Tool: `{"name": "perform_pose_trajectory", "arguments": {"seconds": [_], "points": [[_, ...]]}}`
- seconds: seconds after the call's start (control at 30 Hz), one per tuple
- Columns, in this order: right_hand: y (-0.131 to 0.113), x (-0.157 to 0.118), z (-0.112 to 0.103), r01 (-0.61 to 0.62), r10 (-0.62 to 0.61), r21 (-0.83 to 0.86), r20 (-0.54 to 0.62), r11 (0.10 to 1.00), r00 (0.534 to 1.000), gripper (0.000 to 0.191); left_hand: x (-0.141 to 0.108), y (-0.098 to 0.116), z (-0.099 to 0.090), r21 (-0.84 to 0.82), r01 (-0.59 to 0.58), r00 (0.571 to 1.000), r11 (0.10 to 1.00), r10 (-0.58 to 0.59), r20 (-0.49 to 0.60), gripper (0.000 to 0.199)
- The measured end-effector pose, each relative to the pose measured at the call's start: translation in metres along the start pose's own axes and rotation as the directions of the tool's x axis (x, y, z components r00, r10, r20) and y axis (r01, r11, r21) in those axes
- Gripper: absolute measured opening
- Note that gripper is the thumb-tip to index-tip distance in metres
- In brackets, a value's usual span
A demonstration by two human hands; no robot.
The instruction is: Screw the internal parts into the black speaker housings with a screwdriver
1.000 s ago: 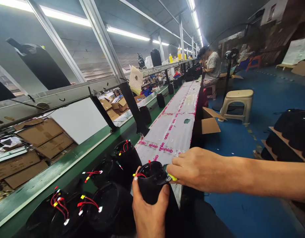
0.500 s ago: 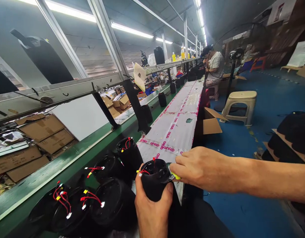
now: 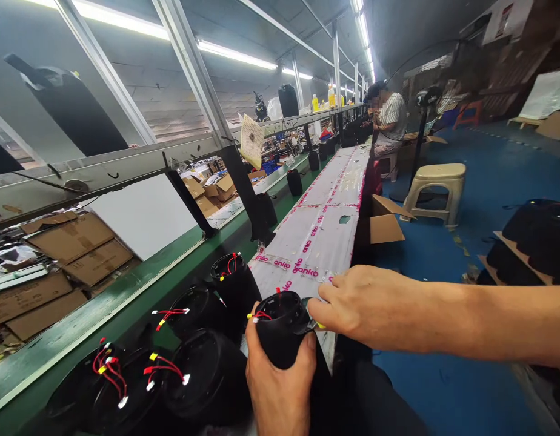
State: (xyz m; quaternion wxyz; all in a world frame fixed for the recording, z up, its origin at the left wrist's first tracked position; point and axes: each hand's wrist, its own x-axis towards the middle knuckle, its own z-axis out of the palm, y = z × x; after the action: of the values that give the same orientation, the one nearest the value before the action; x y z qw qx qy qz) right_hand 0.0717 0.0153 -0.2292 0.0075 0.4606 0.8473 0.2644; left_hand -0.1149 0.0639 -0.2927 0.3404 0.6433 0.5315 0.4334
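Note:
My left hand (image 3: 280, 387) is wrapped round a black cylinder (image 3: 280, 339), thumb on its near right side. Red wires with yellow and white connectors hang over the left of its open rim. My right hand (image 3: 353, 309) is closed on a small tool (image 3: 320, 326) with a yellow-green part, its dark end against the rim's right side; most of the tool is hidden by the fingers. Just behind stands another black cylinder (image 3: 237, 293) with red wires. More black cylinders (image 3: 205, 375) with wires and connectors lie to the left.
A cardboard-covered bench (image 3: 302, 233) with pink print runs away beside a green belt (image 3: 175, 254). A metal post (image 3: 189, 66) rises at left. A beige stool (image 3: 439, 175), an open carton (image 3: 382, 229) and a seated person (image 3: 391, 118) are at right.
The whole view has shifted slightly. Both hands stay at the same cylinder, and the tool in my right hand remains at its rim, with less of its yellow-green part showing.

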Motion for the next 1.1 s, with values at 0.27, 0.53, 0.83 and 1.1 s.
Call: {"name": "perform_pose_trajectory", "arguments": {"seconds": [0.27, 0.53, 0.83, 1.1], "points": [[0.0, 0.007, -0.005, 0.018, -0.018, 0.029, 0.02, 0.999, 1.0, 0.017, -0.001, -0.004, 0.003, 0.056, 0.012, 0.996, 0.998, -0.007, -0.091, 0.088], [0.012, 0.016, -0.015, 0.035, -0.047, 0.137, 0.082, 0.99, 0.996, 0.009, 0.002, -0.002, 0.0, 0.139, 0.022, 0.997, 0.99, -0.012, -0.075, 0.085], [0.007, 0.016, -0.017, -0.041, 0.029, 0.114, 0.103, 0.993, 0.994, 0.014, 0.011, -0.004, 0.001, 0.27, 0.043, 0.995, 0.962, -0.018, -0.095, 0.095], [0.012, 0.013, 0.015, -0.031, 0.035, 0.159, -0.021, 0.987, 0.999, 0.011, 0.014, -0.013, 0.001, 0.204, -0.032, 0.996, 0.978, 0.048, -0.072, 0.083]]}}
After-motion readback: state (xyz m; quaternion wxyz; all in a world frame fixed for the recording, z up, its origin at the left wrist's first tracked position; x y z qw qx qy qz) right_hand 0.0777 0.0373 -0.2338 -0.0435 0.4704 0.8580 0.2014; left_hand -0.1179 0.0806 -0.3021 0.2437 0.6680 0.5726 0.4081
